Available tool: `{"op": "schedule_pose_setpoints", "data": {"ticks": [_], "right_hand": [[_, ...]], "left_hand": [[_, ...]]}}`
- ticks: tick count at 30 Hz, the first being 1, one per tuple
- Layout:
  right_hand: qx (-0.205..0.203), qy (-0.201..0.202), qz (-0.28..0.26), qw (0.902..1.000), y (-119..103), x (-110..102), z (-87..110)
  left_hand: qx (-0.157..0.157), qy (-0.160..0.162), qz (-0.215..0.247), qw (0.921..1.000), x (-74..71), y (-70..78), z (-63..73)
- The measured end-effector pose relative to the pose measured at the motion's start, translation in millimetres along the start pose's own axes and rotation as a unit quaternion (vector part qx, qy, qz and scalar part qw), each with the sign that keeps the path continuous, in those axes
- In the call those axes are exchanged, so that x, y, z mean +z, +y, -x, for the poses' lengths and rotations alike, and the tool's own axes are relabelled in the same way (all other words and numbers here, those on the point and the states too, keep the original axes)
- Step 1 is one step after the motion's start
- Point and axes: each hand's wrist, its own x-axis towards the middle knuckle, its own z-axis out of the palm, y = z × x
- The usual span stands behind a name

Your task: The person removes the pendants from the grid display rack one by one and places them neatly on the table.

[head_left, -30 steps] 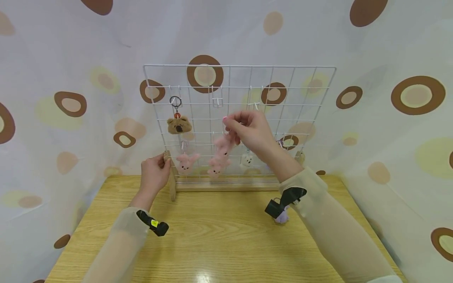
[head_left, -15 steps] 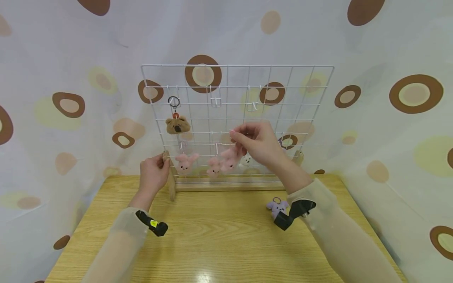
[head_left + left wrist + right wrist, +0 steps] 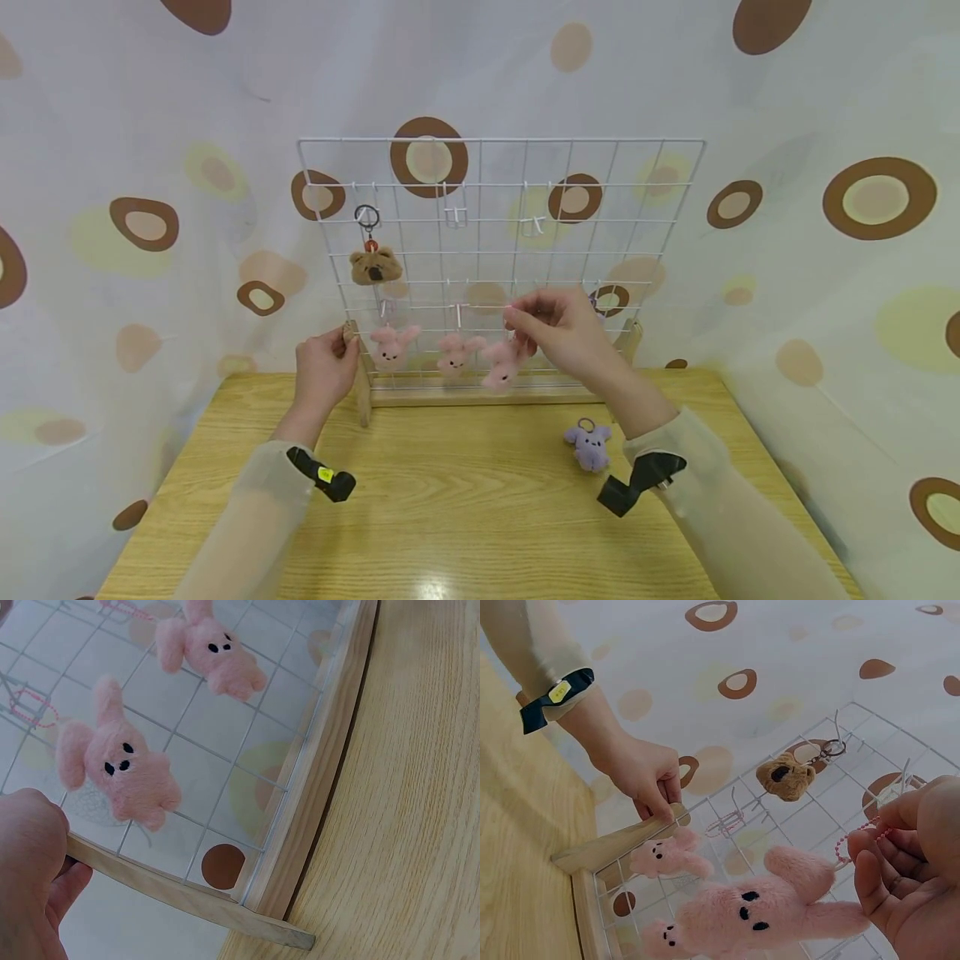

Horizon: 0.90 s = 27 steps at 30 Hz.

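Note:
My right hand (image 3: 562, 329) pinches the pink bead chain (image 3: 844, 846) of a pink plush bunny keychain (image 3: 739, 919), which dangles below the fingers in front of the wire grid (image 3: 480, 252). At the grid's left end, my left hand (image 3: 326, 373) grips the top of the wooden side leg (image 3: 187, 894) between thumb and fingers. Two more pink plush bunnies, a left one (image 3: 390, 347) and a middle one (image 3: 454, 357), hang from the grid's lower hooks. A brown plush bear-head keychain (image 3: 376, 267) hangs by its ring higher up on the left.
A purple plush keychain (image 3: 588, 447) lies on the wooden table (image 3: 450, 500) at the right. White hooks (image 3: 456, 218) line the grid's upper part. My right hand covers part of the lower right grid. A wooden bar (image 3: 450, 398) runs along the base.
My right hand has moved down and to the right with its pink bunny, away from the upper middle hook. The purple keychain has come into full view. My left hand stays put.

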Motion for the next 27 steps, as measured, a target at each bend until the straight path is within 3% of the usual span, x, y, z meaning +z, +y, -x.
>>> {"op": "schedule_pose_setpoints", "data": {"ticks": [7,19,27], "right_hand": [[0.016,0.004,-0.005,0.9998,11,-2,13.9],[0.028,0.005,-0.012,0.9995,32,-7,36.3],[0.058,0.007,-0.014,0.9982,46,-11,50.6]], "left_hand": [[0.015,0.007,-0.001,0.9999,-0.8,1.4,0.5],[0.009,0.004,0.001,0.9999,-0.8,2.5,1.6],[0.01,0.003,0.005,0.9999,0.4,0.7,0.5]]}}
